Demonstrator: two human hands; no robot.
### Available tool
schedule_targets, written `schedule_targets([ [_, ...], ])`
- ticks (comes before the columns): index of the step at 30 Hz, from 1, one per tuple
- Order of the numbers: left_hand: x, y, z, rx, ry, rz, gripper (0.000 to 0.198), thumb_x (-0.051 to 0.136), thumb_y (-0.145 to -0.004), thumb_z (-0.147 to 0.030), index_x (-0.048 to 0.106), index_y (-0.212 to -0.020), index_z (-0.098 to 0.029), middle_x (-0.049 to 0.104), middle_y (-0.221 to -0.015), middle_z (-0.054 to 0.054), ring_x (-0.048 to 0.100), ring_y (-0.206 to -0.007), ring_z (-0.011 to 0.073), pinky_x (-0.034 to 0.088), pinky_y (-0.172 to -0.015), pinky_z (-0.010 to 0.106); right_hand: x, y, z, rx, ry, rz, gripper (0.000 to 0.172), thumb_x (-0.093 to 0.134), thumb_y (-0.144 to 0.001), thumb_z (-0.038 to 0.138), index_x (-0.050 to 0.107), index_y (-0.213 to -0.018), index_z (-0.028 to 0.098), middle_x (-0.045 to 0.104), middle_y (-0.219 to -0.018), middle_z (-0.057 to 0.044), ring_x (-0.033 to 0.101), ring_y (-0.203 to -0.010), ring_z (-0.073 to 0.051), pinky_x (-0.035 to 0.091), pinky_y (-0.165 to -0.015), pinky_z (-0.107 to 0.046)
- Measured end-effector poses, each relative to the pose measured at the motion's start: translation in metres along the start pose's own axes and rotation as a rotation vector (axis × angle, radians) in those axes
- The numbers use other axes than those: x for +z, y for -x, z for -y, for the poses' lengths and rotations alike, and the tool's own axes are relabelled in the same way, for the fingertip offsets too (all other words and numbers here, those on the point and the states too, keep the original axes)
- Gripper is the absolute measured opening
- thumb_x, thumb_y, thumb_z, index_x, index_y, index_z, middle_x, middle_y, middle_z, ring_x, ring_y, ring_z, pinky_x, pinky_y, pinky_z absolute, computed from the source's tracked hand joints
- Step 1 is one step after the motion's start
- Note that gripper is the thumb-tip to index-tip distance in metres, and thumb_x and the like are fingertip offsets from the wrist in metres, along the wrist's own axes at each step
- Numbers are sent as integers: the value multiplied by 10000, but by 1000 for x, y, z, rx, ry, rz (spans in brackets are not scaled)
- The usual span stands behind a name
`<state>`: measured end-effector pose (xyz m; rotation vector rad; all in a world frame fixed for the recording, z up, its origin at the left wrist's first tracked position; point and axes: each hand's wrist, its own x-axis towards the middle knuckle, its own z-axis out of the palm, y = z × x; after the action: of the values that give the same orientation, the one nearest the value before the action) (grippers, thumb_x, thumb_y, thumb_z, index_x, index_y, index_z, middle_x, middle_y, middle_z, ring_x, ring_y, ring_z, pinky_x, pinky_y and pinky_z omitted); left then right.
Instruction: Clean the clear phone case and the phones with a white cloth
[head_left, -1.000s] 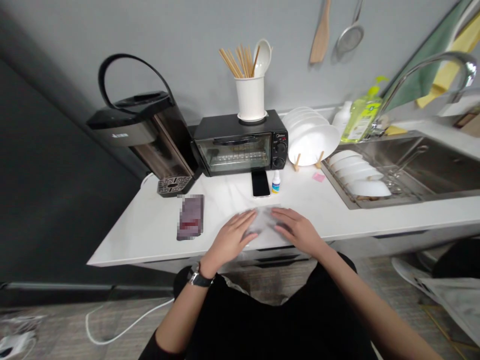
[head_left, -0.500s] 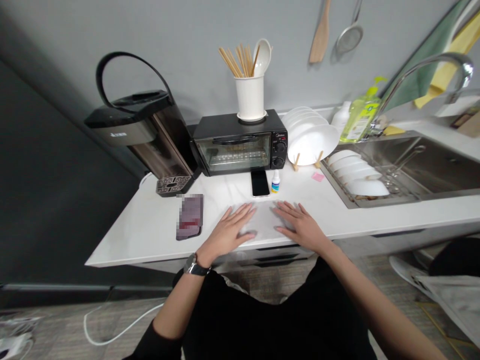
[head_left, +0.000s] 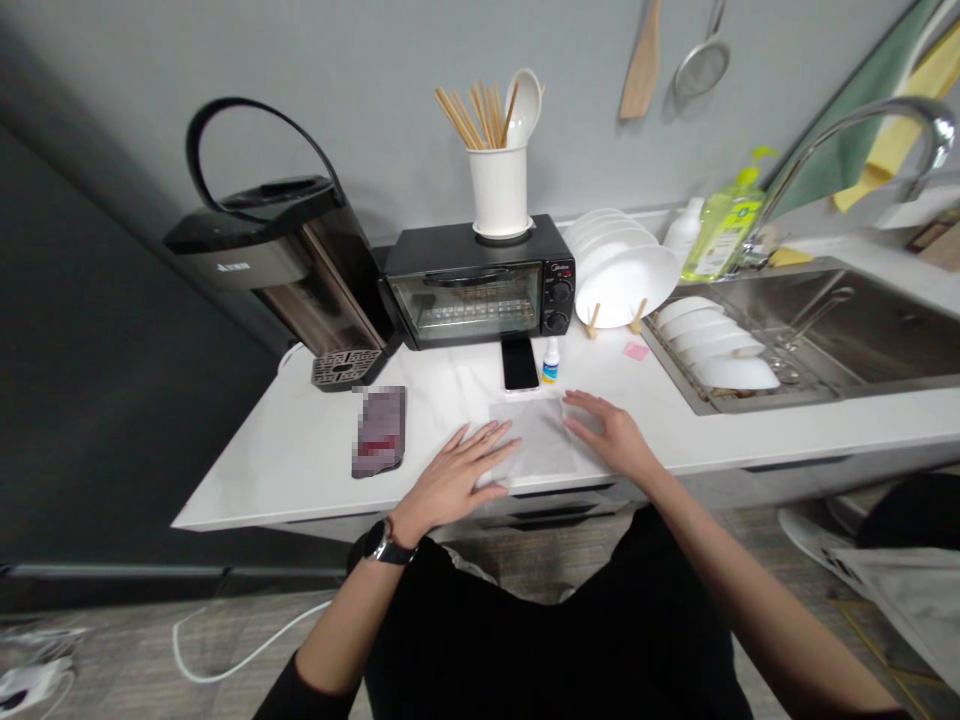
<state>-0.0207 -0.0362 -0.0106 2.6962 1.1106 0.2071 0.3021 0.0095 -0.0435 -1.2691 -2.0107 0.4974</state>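
Observation:
A pale, thin translucent sheet (head_left: 541, 436) lies flat on the white counter near its front edge. My left hand (head_left: 459, 468) rests on the sheet's left part, fingers spread. At the sheet's right edge is my right hand (head_left: 609, 436), fingers apart and a little curled; whether it touches the sheet I cannot tell. Just beyond the sheet lies a phone with a dark screen (head_left: 519, 363), beside a small white bottle (head_left: 551, 361) with a blue and yellow label. Left of my left hand is another phone (head_left: 379, 432), its screen blurred out.
A toaster oven (head_left: 480, 290) stands behind, bearing a white holder (head_left: 500, 190) of chopsticks and a spoon. At left is a tall drink dispenser (head_left: 315, 270). White plates (head_left: 626, 285) stand in a rack beside the sink (head_left: 862, 320), which holds bowls (head_left: 731, 373). A pink paper (head_left: 636, 350) lies nearby.
My right hand has shifted slightly right and lifted from lying flat, its fingers curling, so more of the sheet shows. The left hand has moved slightly right and remains on the sheet.

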Motion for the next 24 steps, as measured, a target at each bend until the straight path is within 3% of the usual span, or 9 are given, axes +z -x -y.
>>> schedule_targets([
  [3,2,-1,-1,0,-8,3,675,480,-1038,-590,264,-1646,-393,247,-1737,7,243,-1611,259,157,-1320,533,10,-43,-12,127,-102,-193,638,670,-916,538,580,-1457,212,641,-1459,-137,633,-1315,-341,483,-1132,-517],
  [5,4,2,-1,-9,-3,-27,693,492,-1039,-574,250,-1655,-367,233,-1742,28,253,-1608,261,179,-1318,536,18,-72,-19,135,-182,-187,744,721,-851,556,549,-1468,178,616,-1481,-160,662,-1261,-344,507,-1088,-500],
  [9,6,12,4,-19,54,-186,616,500,-1062,-473,325,-1634,-327,361,-1698,58,360,-1563,245,229,-1317,518,19,-97,-22,100,-250,-128,511,664,-872,574,697,-1180,167,763,-1203,-135,714,-1113,-320,521,-1030,-485],
  [12,7,16,1,-40,139,-337,479,492,-1075,-373,470,-1551,-324,530,-1590,52,502,-1462,229,367,-1265,466,4,-77,-9,67,-290,-79,420,611,-919,548,695,-1077,168,784,-1061,-120,722,-1036,-305,547,-958,-464],
  [14,6,12,-8,-75,212,-387,442,490,-1076,-345,509,-1516,-321,600,-1516,55,574,-1384,226,455,-1199,427,-8,-49,8,31,-333,30,383,606,-939,518,681,-1070,167,782,-975,-101,727,-916,-265,572,-855,-396],
  [17,2,-7,-31,-106,334,-395,512,485,-1080,-362,393,-1582,-319,636,-1460,67,675,-1221,215,523,-1113,394,-18,-3,39,-18,-450,345,297,561,-998,473,643,-1042,191,723,-868,-36,651,-774,-195,532,-748,-322],
  [19,-3,-24,-46,-65,366,-394,580,470,-1088,-376,276,-1629,-307,636,-1457,73,694,-1171,207,525,-1094,384,-17,20,55,-13,-516,459,290,549,-1018,465,629,-1073,191,664,-842,-6,591,-743,-168,495,-723,-298],
  [21,-7,-41,-57,15,304,-344,464,448,-1094,-393,423,-1547,-294,644,-1439,70,677,-1203,218,534,-1040,359,-13,33,63,13,-557,466,339,538,-1031,483,619,-1167,183,623,-836,11,545,-733,-153,465,-708,-282],
  [24,-9,-55,-65,71,167,-270,332,446,-1083,-473,645,-1231,-252,767,-1110,35,732,-958,202,535,-800,299,-10,42,68,52,-573,427,421,533,-1038,516,612,-1273,176,622,-864,12,519,-743,-147,442,-718,-275],
])
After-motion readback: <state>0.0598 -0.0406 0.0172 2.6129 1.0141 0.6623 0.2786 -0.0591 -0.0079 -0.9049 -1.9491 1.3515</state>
